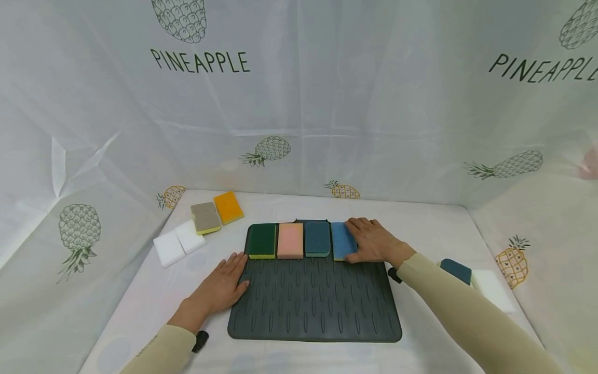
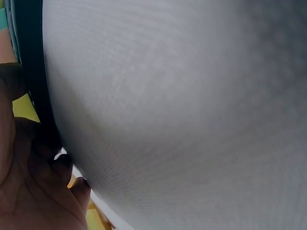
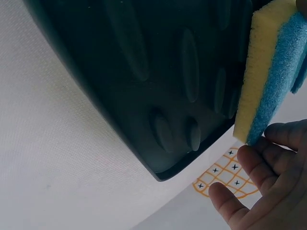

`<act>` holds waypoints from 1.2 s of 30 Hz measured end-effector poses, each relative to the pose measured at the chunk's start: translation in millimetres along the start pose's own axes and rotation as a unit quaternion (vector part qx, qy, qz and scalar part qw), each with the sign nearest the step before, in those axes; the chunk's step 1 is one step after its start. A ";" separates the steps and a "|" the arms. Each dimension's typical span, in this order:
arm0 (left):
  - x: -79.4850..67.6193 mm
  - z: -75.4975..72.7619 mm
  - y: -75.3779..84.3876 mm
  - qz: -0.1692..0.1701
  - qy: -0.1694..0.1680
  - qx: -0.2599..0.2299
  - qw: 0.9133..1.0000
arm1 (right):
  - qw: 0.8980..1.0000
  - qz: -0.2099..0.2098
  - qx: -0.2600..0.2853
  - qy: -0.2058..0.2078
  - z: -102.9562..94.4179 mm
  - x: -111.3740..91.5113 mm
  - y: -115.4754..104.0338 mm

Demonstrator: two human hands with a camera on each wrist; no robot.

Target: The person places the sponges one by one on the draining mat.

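My right hand [image 1: 376,243] pinches a blue scouring sponge [image 1: 342,242] endwise, thumb at the near end and fingers at the far end. In the right wrist view, the sponge's yellow foam side [image 3: 261,62] faces the dark grey ribbed mat [image 3: 144,96]. This sponge is the rightmost in a row along the mat's back edge, beside a dark teal sponge [image 1: 317,239], a pink one [image 1: 290,240] and a dark green one [image 1: 262,240]. My left hand [image 1: 219,284] lies with outstretched fingers at the mat's left edge, near the green sponge.
Left of the mat lie two white sponge blocks [image 1: 169,248], a grey-topped sponge [image 1: 205,217] and an orange sponge [image 1: 228,208]. A dark blue sponge [image 1: 455,271] and a white block [image 1: 492,290] lie beyond my right forearm. A pineapple-print sheet [image 1: 374,104] hangs behind the table.
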State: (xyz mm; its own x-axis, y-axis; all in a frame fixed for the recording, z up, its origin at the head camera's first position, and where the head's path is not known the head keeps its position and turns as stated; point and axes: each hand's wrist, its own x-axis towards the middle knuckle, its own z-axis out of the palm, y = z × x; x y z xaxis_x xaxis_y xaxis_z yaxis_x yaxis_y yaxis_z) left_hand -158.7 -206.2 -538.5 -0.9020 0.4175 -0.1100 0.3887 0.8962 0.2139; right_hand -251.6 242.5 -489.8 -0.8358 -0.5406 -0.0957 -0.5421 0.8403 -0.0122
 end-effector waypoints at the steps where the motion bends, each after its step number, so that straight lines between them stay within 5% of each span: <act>1: 0.1 -0.1 0.0 0.000 0.001 -0.001 1.000 | 1.000 0.000 -0.001 -0.001 0.2 0.1 0.1; 36: -1.6 -0.3 1.2 -0.007 -0.004 -0.005 1.000 | 1.000 0.000 0.012 -0.017 -2.4 -3.0 0.8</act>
State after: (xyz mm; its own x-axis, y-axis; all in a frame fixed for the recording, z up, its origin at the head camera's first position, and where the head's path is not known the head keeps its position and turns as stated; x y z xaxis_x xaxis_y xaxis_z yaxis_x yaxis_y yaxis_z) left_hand -156.9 -205.9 -537.7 -0.9060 0.4056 -0.1210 0.3736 0.9007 0.2217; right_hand -249.7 244.6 -487.1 -0.8321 -0.5394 -0.1288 -0.5396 0.8411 -0.0363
